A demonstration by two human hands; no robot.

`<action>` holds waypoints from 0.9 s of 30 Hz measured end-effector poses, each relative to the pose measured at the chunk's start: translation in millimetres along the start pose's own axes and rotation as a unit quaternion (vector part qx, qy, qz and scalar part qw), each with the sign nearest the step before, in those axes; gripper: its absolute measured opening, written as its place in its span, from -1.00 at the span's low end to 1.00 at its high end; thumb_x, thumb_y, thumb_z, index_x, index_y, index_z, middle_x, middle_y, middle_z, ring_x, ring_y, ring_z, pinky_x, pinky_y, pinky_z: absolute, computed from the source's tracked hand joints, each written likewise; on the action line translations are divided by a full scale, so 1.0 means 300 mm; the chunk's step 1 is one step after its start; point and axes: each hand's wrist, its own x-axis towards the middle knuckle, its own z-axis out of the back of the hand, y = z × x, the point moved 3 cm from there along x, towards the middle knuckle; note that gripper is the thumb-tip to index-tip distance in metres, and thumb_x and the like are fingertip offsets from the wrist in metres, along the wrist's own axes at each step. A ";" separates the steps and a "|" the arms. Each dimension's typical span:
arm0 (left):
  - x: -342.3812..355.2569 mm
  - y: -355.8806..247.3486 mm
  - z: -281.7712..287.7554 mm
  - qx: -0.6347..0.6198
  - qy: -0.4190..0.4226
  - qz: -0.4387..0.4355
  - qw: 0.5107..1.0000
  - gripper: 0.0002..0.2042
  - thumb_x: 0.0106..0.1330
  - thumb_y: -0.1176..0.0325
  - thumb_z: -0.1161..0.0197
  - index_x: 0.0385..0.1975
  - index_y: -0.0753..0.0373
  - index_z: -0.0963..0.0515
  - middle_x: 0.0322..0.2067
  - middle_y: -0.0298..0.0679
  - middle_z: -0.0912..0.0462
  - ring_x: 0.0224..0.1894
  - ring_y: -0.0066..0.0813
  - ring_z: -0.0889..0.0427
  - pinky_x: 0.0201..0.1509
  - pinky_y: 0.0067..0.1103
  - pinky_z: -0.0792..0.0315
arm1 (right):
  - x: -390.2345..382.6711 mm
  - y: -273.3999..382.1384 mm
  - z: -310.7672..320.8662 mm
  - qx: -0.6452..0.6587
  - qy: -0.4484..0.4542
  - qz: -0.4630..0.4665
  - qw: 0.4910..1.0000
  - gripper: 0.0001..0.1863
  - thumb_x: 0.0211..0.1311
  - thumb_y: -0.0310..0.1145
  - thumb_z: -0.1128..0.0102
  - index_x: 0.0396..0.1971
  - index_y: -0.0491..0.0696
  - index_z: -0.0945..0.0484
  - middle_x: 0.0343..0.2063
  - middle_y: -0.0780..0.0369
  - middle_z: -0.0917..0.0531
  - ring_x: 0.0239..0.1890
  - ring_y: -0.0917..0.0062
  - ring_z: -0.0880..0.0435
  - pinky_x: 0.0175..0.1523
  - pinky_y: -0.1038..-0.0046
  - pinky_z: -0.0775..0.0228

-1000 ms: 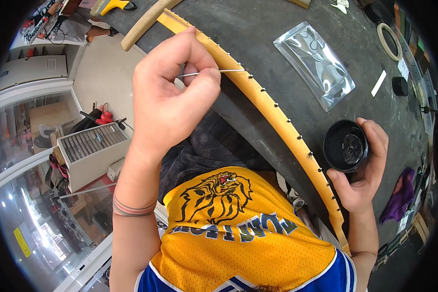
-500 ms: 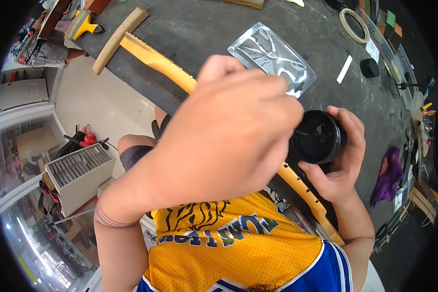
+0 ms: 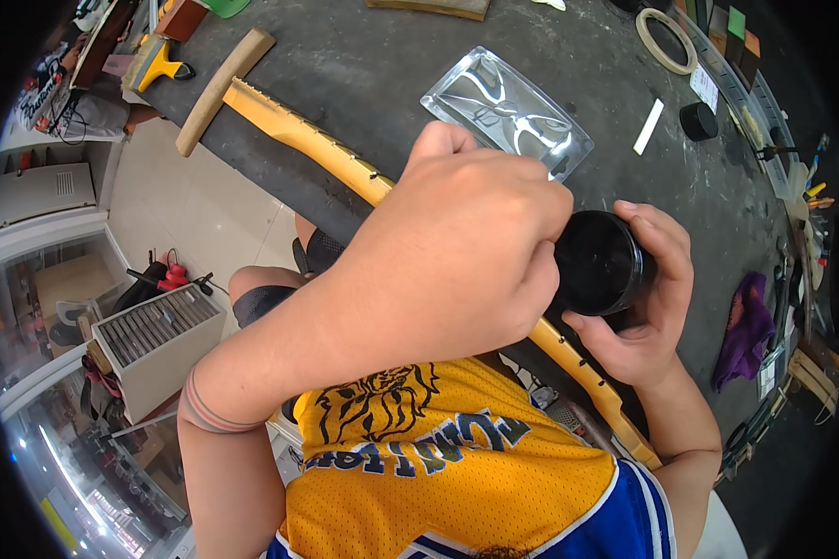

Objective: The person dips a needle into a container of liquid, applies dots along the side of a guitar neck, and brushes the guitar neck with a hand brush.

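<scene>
My left hand (image 3: 489, 242) is closed, with its knuckles up, at the left rim of a round black jar (image 3: 606, 265). Whatever its fingers hold is hidden behind the hand. Fingers and thumb of my right hand (image 3: 657, 307) wrap the jar from the right; its mouth faces up and the inside looks dark. Below my hands a yellow-brown guitar neck (image 3: 317, 147) runs diagonally, its edge lined with small dark marks and fret ends. The far end rests by a curved wooden block (image 3: 222, 91); my left hand and forearm cover the middle.
Beyond my hands on the dark bench (image 3: 364, 65) lies a clear plastic tray (image 3: 508, 112). To the right are a black lid (image 3: 698, 121), a white strip (image 3: 649, 127), a tape roll (image 3: 667, 41) and a purple cloth (image 3: 746, 334). A yellow-handled brush (image 3: 161, 65) lies far left.
My left hand has shifted slightly, still at the jar's rim. A thin tip that showed inside the jar is now out of sight. The whole view has shifted a little.
</scene>
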 end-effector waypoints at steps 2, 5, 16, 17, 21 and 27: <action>0.003 0.006 0.015 -0.006 0.007 0.012 1.000 -0.91 0.22 0.49 -0.38 -0.44 0.22 -0.58 -0.52 -0.29 -0.50 -0.41 -0.22 -0.55 0.00 -0.33 -0.33 | 0.001 0.003 0.001 -0.001 0.001 -0.001 1.000 -0.02 -0.04 -0.48 -0.74 0.46 -0.16 -0.44 0.36 -0.06 -0.59 0.38 0.12 -0.58 0.47 0.18 -0.44; -0.003 0.019 0.019 -0.028 0.007 0.033 0.999 -0.91 0.22 0.47 -0.36 -0.46 0.22 -0.57 -0.54 -0.32 -0.47 -0.45 -0.31 -0.49 0.00 -0.37 -0.33 | 0.000 0.001 0.000 -0.002 0.003 0.000 1.000 -0.02 -0.04 -0.49 -0.74 0.46 -0.16 -0.44 0.36 -0.06 -0.60 0.38 0.13 -0.59 0.47 0.18 -0.45; -0.009 0.055 0.072 -0.114 0.002 0.055 0.992 -0.89 0.21 0.48 -0.35 -0.49 0.24 -0.54 -0.55 -0.36 -0.51 -0.42 -0.42 -0.48 -0.03 -0.43 -0.38 | 0.001 -0.005 0.001 0.017 0.011 -0.008 1.000 -0.01 0.00 -0.41 -0.79 0.47 -0.18 -0.44 0.39 -0.07 -0.60 0.41 0.12 -0.60 0.51 0.16 -0.43; -0.013 0.060 0.081 -0.142 0.000 0.064 0.988 -0.89 0.22 0.48 -0.35 -0.49 0.25 -0.54 -0.54 -0.37 -0.52 -0.41 -0.47 -0.47 -0.05 -0.45 -0.37 | -0.001 -0.004 0.002 0.014 0.015 -0.013 1.000 -0.01 0.02 -0.38 -0.80 0.48 -0.18 -0.43 0.39 -0.07 -0.60 0.42 0.11 -0.60 0.53 0.16 -0.42; -0.037 0.055 0.131 -0.225 -0.015 0.163 0.960 -0.89 0.27 0.47 -0.36 -0.46 0.27 -0.56 -0.48 -0.42 -0.53 -0.36 -0.60 -0.46 -0.12 -0.46 -0.35 | -0.006 -0.019 -0.006 0.039 0.016 -0.024 0.999 -0.01 0.08 -0.32 -0.80 0.49 -0.19 -0.42 0.39 -0.10 -0.59 0.43 0.10 -0.59 0.56 0.15 -0.39; -0.120 0.136 0.238 -0.229 -0.081 0.182 0.953 -0.88 0.29 0.38 -0.36 -0.41 0.25 -0.58 -0.44 -0.43 -0.56 -0.30 -0.59 -0.50 0.27 -0.43 -0.43 | -0.016 -0.015 -0.011 0.039 0.028 -0.039 0.998 0.00 0.12 -0.29 -0.77 0.52 -0.19 -0.37 0.42 -0.11 -0.53 0.48 0.09 -0.54 0.58 0.13 -0.38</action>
